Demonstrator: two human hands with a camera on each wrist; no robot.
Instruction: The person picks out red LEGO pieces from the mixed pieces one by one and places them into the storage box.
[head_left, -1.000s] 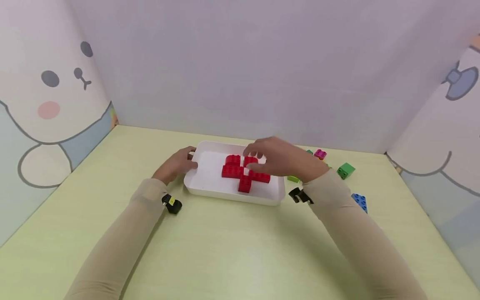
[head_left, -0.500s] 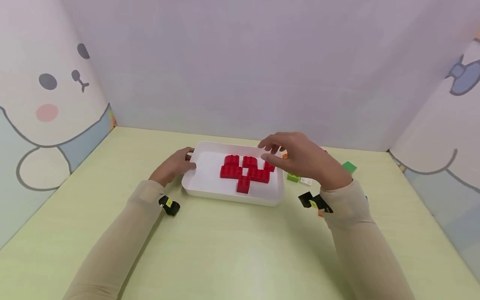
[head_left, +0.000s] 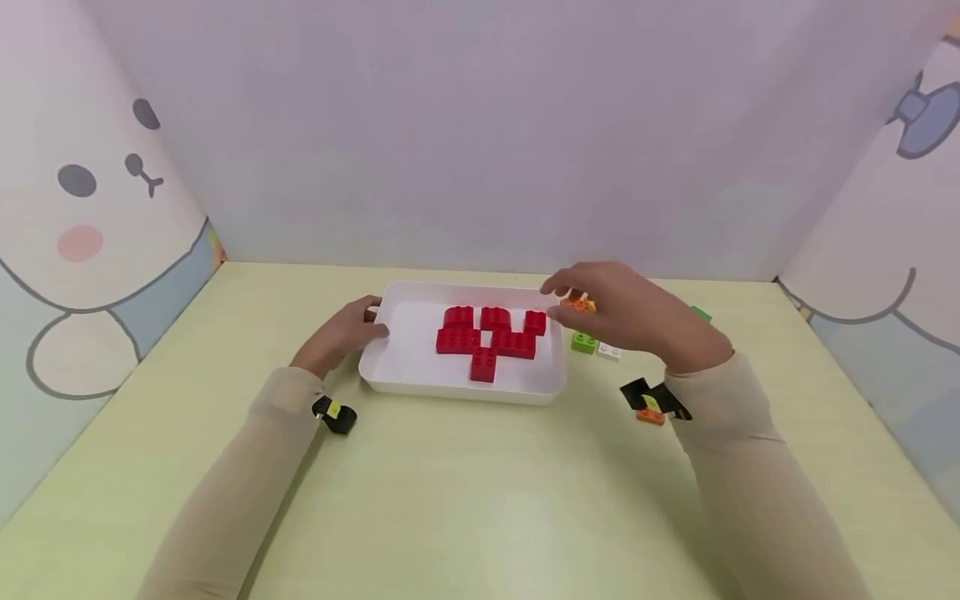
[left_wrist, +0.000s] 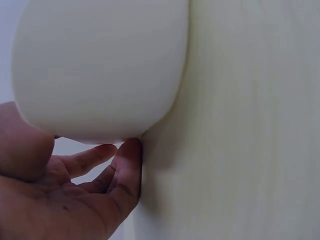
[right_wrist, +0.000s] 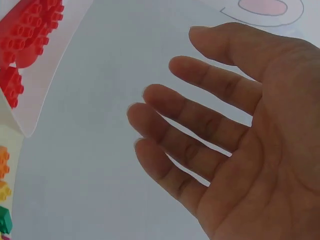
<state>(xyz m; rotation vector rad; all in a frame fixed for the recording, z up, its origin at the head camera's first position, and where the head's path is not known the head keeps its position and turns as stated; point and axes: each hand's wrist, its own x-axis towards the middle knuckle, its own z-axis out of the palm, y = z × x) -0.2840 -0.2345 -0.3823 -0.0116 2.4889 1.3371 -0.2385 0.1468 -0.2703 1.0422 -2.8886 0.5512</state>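
Note:
A shallow white tray [head_left: 408, 358] with several red toy building bricks [head_left: 513, 343] in it stands on the table. My left hand [head_left: 335, 336] grips its left end. The thumb lies at the rim, and in the left wrist view the fingers [left_wrist: 127, 175] curl against the tray's outer wall [left_wrist: 100, 75]. Beyond the tray's right end, my right hand [head_left: 626, 312] hovers with nothing in it. The right wrist view shows its palm and its spread, relaxed fingers [right_wrist: 185, 107]. The rightmost red brick [head_left: 535, 322] sits just left of the right hand's fingertips.
Right of the tray lie a lime green brick [head_left: 583, 342], a white brick [head_left: 610, 352] and orange bricks [head_left: 588, 305]. Another orange brick [head_left: 650, 417] is near my right wrist, and a green one [head_left: 701, 313] shows behind it. A pale wall [head_left: 480, 150] rises behind the table.
My right hand has moved from over the red bricks to the right, past the tray's end, uncovering the rightmost red brick. The left hand stays on the tray. The head view has shifted slightly.

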